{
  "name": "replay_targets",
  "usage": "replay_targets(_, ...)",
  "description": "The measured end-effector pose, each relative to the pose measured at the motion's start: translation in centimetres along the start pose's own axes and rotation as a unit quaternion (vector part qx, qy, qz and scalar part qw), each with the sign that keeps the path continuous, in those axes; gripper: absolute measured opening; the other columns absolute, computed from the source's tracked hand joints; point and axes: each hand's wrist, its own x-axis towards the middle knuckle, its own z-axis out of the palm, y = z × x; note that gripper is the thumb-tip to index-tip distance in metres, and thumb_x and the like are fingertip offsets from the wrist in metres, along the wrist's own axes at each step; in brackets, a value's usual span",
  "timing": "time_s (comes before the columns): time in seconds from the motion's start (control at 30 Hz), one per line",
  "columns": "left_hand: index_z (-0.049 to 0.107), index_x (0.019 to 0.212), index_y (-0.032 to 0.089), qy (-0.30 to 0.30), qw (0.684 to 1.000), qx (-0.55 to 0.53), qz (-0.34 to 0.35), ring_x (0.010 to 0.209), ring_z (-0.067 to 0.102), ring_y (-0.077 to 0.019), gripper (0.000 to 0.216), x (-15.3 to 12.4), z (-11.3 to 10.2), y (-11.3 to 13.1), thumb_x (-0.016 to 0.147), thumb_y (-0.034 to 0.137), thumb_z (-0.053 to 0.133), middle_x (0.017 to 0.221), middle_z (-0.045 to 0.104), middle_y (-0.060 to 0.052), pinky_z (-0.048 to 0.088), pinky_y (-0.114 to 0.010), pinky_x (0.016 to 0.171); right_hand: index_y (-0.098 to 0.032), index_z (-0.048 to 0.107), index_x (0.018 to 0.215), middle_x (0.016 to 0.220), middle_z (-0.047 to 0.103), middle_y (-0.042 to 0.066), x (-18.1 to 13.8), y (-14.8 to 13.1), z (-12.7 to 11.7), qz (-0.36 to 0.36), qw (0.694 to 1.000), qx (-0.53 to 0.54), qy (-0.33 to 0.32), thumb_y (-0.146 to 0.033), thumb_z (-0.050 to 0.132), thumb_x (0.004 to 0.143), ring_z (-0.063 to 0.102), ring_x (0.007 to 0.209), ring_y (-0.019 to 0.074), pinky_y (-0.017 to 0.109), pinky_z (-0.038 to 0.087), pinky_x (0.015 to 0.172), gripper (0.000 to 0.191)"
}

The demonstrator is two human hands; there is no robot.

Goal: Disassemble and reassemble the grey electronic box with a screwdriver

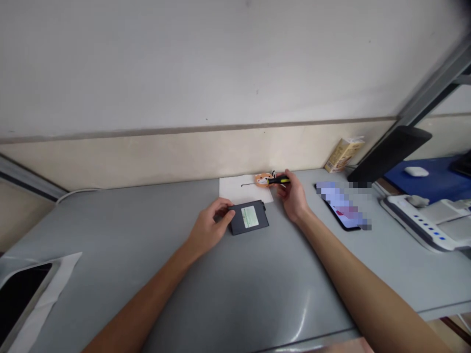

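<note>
My left hand (pixel 211 225) grips the left edge of a flat dark rectangular case (pixel 239 223), which bears a pale green-and-white label (pixel 250 216). A small notch or clip shows at the case's upper right corner. In my right hand (pixel 293 198) is a screwdriver (pixel 276 180) with a black and yellow handle, its thin shaft pointing left above a white sheet of paper (pixel 230 187). Behind the screwdriver lies an orange patterned item (pixel 262 177) with a small dark loop beside it. The shaft's tip is apart from the case.
A phone (pixel 340 206) with a lit, blurred screen lies right of my right hand. Farther right stand a yellow carton (pixel 343 154), a black upright object (pixel 390 152) and a white power strip (pixel 427 223). A dark-screened device (pixel 24 299) rests at the left. The wall borders the grey table (pixel 235 289).
</note>
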Motion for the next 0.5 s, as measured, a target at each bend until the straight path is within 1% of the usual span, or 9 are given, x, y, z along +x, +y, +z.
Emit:
replay_targets(0.13,0.067,0.100,0.022,-0.031,0.997,0.038,-0.060,0.078,0.065,-0.0169,0.018,0.1,-0.1,0.2,0.097,0.037,0.057,0.087,0.070,-0.001,0.052,-0.030,0.073,-0.021,0.067,0.082,0.065,0.064,0.001,0.0,0.0,0.1,0.003,1.000,-0.016,0.014,-0.056,0.072,0.077,0.034,0.047,0.0089,0.029,0.015,0.045,0.036)
replay_targets(0.2,0.068,0.102,0.022,-0.051,0.995,0.054,-0.073,0.076,0.063,-0.0170,0.021,0.0,-0.3,0.8,0.098,0.038,0.056,0.086,0.068,-0.001,0.052,-0.031,0.074,-0.021,0.068,0.082,0.065,0.064,0.001,0.0,0.0,0.1,0.007,1.000,-0.021,0.017,-0.056,0.072,0.077,0.033,0.048,0.0090,0.029,0.014,0.045,0.036)
replay_targets(0.23,0.067,0.107,0.023,-0.061,0.994,0.062,-0.070,0.079,0.063,-0.0176,0.022,-0.1,-0.5,1.2,0.097,0.039,0.057,0.091,0.069,-0.002,0.053,-0.033,0.077,-0.021,0.068,0.083,0.065,0.064,0.002,0.0,0.0,0.1,0.009,1.000,-0.022,0.017,-0.056,0.072,0.077,0.033,0.048,0.0091,0.028,0.014,0.046,0.036)
replay_targets(0.27,0.066,0.115,0.024,-0.075,0.993,0.066,-0.059,0.085,0.064,-0.0187,0.026,-0.2,-0.7,1.6,0.095,0.040,0.061,0.100,0.070,-0.003,0.054,-0.035,0.082,-0.021,0.068,0.083,0.065,0.065,0.002,-0.1,0.0,0.1,0.010,1.000,-0.022,0.018,-0.056,0.072,0.077,0.033,0.048,0.0091,0.028,0.015,0.046,0.036)
replay_targets(0.3,0.063,0.125,0.025,-0.095,0.992,0.067,-0.041,0.095,0.065,-0.0206,0.037,-0.3,-1.0,2.0,0.092,0.041,0.067,0.113,0.069,-0.005,0.054,-0.037,0.090,-0.021,0.068,0.083,0.065,0.065,0.002,-0.1,-0.1,0.1,0.013,0.999,-0.023,0.020,-0.056,0.071,0.077,0.033,0.049,0.0091,0.028,0.015,0.046,0.036)
replay_targets(0.37,0.054,0.139,0.030,-0.146,0.987,0.069,-0.003,0.116,0.061,-0.0248,0.062,-0.4,-1.4,2.7,0.083,0.039,0.078,0.136,0.060,-0.007,0.051,-0.041,0.102,-0.021,0.068,0.082,0.065,0.064,0.001,-0.1,-0.1,0.1,0.017,0.999,-0.027,0.027,-0.056,0.071,0.077,0.033,0.048,0.0090,0.028,0.016,0.046,0.036)
replay_targets(0.4,0.051,0.142,0.032,-0.169,0.983,0.073,0.007,0.121,0.059,-0.0259,0.069,-0.5,-1.6,2.9,0.080,0.037,0.081,0.140,0.057,-0.007,0.050,-0.041,0.105,-0.021,0.068,0.082,0.064,0.063,0.001,-0.1,-0.2,0.1,0.019,0.999,-0.029,0.031,-0.056,0.071,0.076,0.032,0.048,0.0089,0.028,0.016,0.046,0.036)
replay_targets(0.43,0.051,0.143,0.033,-0.182,0.980,0.081,0.012,0.122,0.058,-0.0260,0.071,-0.5,-1.8,3.1,0.079,0.035,0.082,0.140,0.056,-0.007,0.051,-0.041,0.104,-0.021,0.068,0.082,0.063,0.062,0.001,-0.1,-0.2,0.1,0.019,0.999,-0.031,0.032,-0.056,0.071,0.077,0.031,0.048,0.0088,0.028,0.015,0.046,0.035)
replay_targets(0.5,0.056,0.138,0.033,-0.182,0.978,0.103,0.010,0.113,0.061,-0.0240,0.065,-0.5,-1.9,3.2,0.078,0.031,0.082,0.131,0.059,-0.005,0.053,-0.039,0.098,-0.020,0.068,0.082,0.062,0.061,0.000,-0.1,-0.3,0.1,0.015,0.999,-0.032,0.028,-0.055,0.069,0.077,0.029,0.047,0.0085,0.029,0.014,0.047,0.035)
